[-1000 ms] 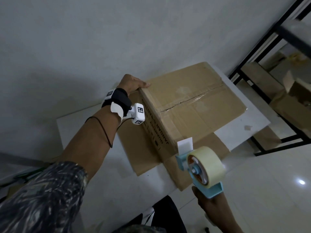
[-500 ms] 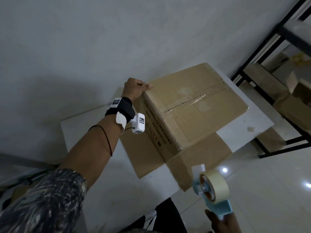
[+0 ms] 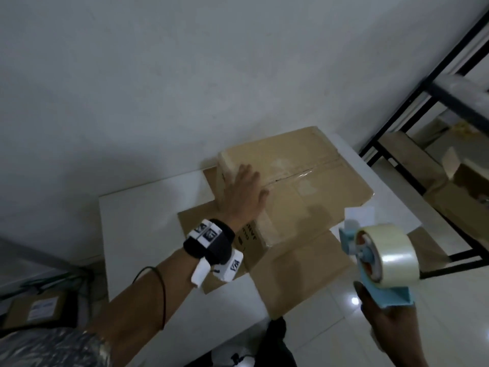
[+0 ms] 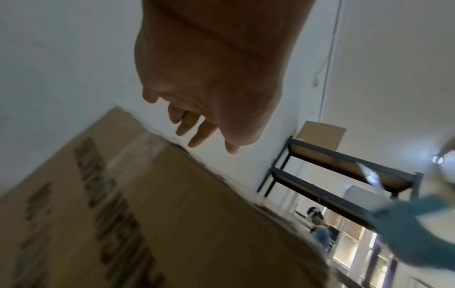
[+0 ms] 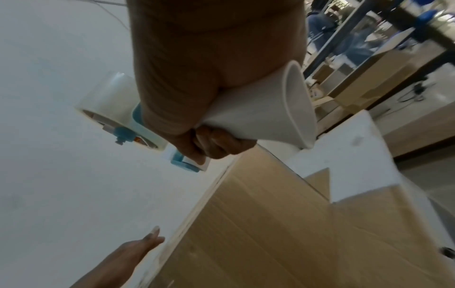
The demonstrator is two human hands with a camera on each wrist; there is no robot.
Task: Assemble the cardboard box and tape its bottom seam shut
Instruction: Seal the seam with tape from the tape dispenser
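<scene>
Head downward; wrists close along box (image 3: 291, 181)

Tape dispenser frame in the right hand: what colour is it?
Light blue plastic frame of the tape dispenser, carrying a clear tape roll; clearest in the head view.

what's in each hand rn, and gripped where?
Right hand grips the tape dispenser by its handle. Left hand holds nothing; it is open above the cardboard box.
</scene>
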